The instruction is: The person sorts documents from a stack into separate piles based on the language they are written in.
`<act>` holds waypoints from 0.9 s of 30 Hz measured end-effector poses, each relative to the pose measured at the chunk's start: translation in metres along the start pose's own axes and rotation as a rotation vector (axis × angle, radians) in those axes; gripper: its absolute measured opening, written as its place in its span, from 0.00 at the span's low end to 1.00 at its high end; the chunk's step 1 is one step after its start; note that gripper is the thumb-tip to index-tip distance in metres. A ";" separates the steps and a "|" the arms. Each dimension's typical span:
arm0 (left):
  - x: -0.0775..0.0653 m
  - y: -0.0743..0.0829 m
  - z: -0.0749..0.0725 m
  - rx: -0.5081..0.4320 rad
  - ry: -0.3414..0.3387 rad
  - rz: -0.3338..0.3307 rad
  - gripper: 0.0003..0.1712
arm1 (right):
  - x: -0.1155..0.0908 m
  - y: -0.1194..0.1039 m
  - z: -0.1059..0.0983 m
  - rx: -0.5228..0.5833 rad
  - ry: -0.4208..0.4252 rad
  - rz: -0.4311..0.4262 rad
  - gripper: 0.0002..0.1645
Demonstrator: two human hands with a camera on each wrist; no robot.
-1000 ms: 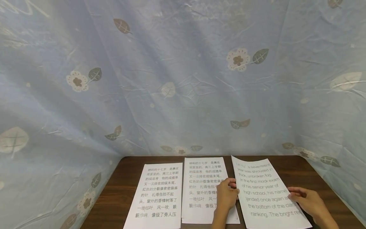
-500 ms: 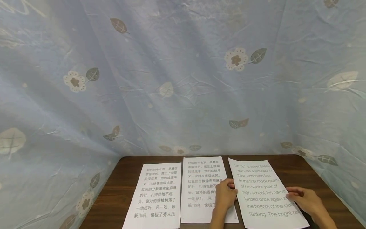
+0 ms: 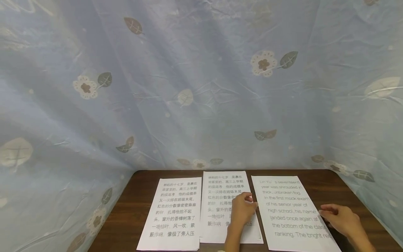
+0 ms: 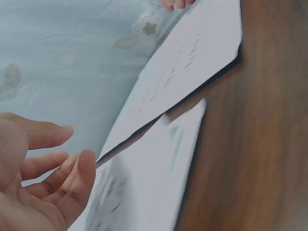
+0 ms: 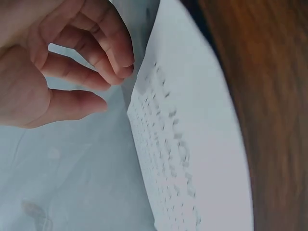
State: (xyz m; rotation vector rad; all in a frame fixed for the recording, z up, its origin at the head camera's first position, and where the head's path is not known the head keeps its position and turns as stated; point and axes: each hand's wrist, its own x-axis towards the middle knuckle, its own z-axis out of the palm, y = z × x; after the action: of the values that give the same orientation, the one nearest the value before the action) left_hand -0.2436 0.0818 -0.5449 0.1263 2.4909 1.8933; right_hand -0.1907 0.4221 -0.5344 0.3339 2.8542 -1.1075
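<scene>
Approx. 3 sets of printed pages, side by side on 1 dark wood surface (image 3: 124,218): 2 w/ Chinese text, 1 w/ English. The English page (image 3: 288,213) lies toward the surface's R edge, its top end near the far edge. The middle Chinese page (image 3: 218,229) is next to it, a narrow gap between, top end closest to the far edge; exact no. of sheets there can't be told. The L Chinese page (image 3: 173,210) sits toward the surface's L edge, just beside the middle one.

2 hands in view. L hand (image 3: 244,210) is over the R part of the middle page, thumb apart from loosely bent fingers. R hand (image 3: 341,220) is just beside the English page's R edge, thumb & fingers apart, lightly curved; contact w/ paper can't be told. 1 bluish curtain (image 3: 195,73) w/ leaf & flower prints hangs behind the surface's far edge
</scene>
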 end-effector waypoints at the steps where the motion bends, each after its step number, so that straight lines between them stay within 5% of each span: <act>1: 0.000 0.001 -0.005 0.007 -0.003 0.002 0.23 | -0.001 -0.002 0.000 0.002 0.000 0.001 0.31; 12: 0.004 -0.006 -0.060 0.079 0.001 0.023 0.26 | 0.003 -0.052 0.026 0.151 -0.050 -0.071 0.32; 27: 0.007 -0.024 -0.121 0.142 0.017 -0.007 0.27 | 0.009 -0.112 0.088 0.281 -0.077 -0.094 0.27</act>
State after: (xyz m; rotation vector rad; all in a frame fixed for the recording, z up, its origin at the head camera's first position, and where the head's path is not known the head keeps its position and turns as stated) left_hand -0.2592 -0.0408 -0.5351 0.1026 2.6318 1.7218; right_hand -0.2263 0.2843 -0.5273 0.1673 2.6718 -1.5086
